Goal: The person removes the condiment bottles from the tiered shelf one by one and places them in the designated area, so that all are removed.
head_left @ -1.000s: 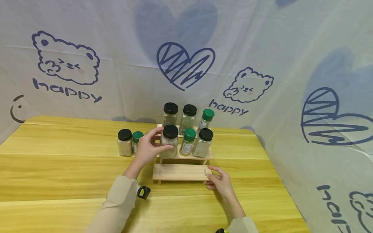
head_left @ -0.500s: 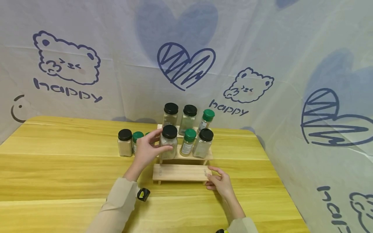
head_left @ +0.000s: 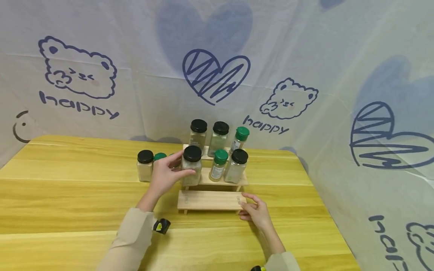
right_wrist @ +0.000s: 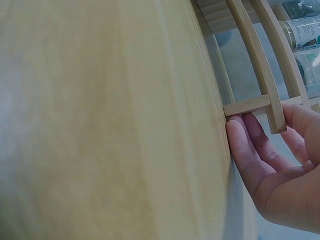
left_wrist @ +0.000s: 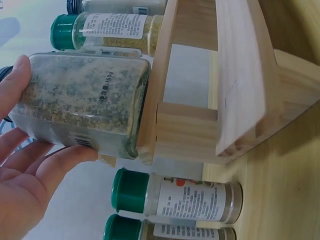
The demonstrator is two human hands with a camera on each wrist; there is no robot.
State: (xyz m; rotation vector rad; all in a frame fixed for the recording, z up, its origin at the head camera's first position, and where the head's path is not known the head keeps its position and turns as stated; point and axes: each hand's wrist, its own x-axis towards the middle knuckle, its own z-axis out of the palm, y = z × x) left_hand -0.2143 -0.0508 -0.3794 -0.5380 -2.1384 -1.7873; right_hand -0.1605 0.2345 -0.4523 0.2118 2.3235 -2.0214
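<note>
left hand (head_left: 165, 175) gripping black-lidded jar (head_left: 193, 165) | jar at left end, middle tier (head_left: 205, 177) | right hand (head_left: 258, 215) holding wooden rack (head_left: 210, 200) | jar shifted left, green-capped bottle (head_left: 218, 167) gap wider; likely placement tweak

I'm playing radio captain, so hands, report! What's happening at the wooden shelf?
Left hand gripping black-lidded jar at middle step. Right hand holding front step, right end. Possible bump: green-lidded bottle on jar's right.

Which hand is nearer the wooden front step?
Right: the right hand grips the front step at its right end. The left hand is farther back, holding a black-capped jar.
</note>
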